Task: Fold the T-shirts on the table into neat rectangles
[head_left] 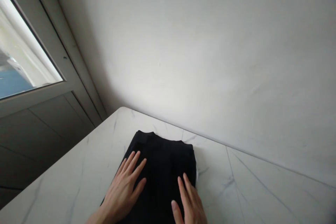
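A dark, folded garment (160, 168) lies flat on the white marble-patterned table (99, 161); its exact kind is hard to make out. My left hand (123, 189) rests on its left side, fingers spread and pointing away from me. On the right side, my right hand (190, 199) lies on the cloth near its edge, with the thumb apart from the fingers. Neither hand grips anything. The near end of the garment runs out of the bottom of the view. A sliver of something white shows at its right edge.
Behind the table rises a plain white wall (196, 49), close along the table's far edge. To the left stands a grey-framed door or panel (52, 101) with a glass pane (23, 49). The table's left edge runs diagonally toward a rounded far corner.
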`<state>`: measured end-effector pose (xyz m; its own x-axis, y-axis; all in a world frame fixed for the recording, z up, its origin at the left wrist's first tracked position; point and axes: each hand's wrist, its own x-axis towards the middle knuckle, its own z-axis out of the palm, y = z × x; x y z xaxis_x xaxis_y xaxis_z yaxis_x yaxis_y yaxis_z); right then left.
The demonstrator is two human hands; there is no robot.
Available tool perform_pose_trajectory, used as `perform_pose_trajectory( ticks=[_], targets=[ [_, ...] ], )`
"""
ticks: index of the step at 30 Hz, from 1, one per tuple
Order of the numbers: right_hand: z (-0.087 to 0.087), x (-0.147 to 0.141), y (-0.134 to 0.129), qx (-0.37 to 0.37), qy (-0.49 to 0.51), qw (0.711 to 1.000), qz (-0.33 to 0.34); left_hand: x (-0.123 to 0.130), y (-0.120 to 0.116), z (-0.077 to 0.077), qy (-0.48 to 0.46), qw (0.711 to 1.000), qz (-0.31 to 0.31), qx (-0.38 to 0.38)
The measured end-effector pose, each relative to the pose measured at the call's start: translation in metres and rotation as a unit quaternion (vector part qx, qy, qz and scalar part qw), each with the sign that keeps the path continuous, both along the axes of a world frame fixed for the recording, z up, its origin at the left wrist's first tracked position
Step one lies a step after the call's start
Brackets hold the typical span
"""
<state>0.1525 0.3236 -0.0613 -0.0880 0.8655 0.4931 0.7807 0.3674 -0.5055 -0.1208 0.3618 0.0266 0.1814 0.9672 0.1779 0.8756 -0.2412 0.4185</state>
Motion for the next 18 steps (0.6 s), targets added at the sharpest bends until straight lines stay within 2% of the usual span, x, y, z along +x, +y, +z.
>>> perform_pose_trajectory(
  ticks=[4, 7, 11, 15, 18],
  targets=[
    [0.013, -0.003, -0.003, -0.053, 0.077, 0.994, -0.062, -0.002, 0.006, -0.008, -0.05, 0.994, 0.097, 0.023],
    [0.028, 0.002, 0.0, -0.099, 0.151, 0.981, -0.068, -0.003, 0.011, -0.008, -0.088, 0.992, 0.092, 0.026],
    [0.043, 0.01, 0.02, -0.16, 0.236, 0.954, -0.096, 0.0, 0.017, 0.003, -0.152, 0.982, 0.1, 0.055],
    [0.063, 0.008, 0.05, -0.215, 0.232, 0.939, -0.136, 0.001, 0.03, 0.02, -0.245, 0.956, 0.16, 0.022],
    [0.08, 0.003, 0.061, -0.19, 0.221, 0.945, -0.15, -0.002, 0.038, 0.032, -0.283, 0.94, 0.189, -0.007]
  ],
)
